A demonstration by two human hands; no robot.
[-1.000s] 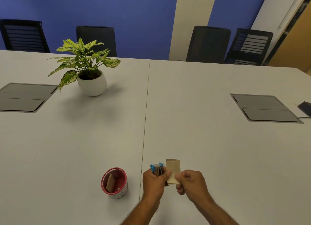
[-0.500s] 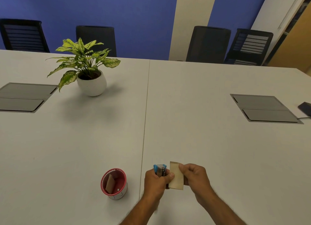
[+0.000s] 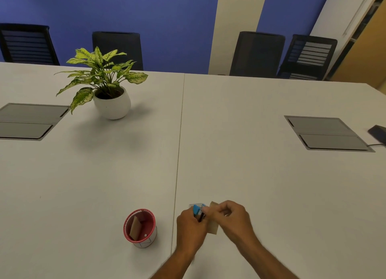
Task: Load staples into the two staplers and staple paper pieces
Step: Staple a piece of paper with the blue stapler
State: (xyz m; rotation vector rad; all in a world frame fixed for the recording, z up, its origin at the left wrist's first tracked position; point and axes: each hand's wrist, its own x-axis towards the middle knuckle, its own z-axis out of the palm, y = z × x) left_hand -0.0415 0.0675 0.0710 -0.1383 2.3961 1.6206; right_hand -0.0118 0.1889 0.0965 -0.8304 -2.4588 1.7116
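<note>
The small blue stapler (image 3: 197, 210) sits low over the near edge of the white desk (image 3: 229, 153), gripped in the left hand (image 3: 191, 229), whose fingers are clenched around its body so only the glossy blue plastic head and a dark metal throat show. The right hand (image 3: 230, 219) pinches a tan paper piece (image 3: 213, 226), flat, stiff-looking and matte like kraft card, and presses its edge against the stapler's mouth. The step in hand appears to be stapling: it would go best with the paper pushed squarely into the throat, held level, and the fingertips kept clear of the head before squeezing firmly. Just left stands a round red cup (image 3: 139, 228) with a pale patterned rim, holding another tan piece (image 3: 135, 228) upright. A second stapler is not visible.
</note>
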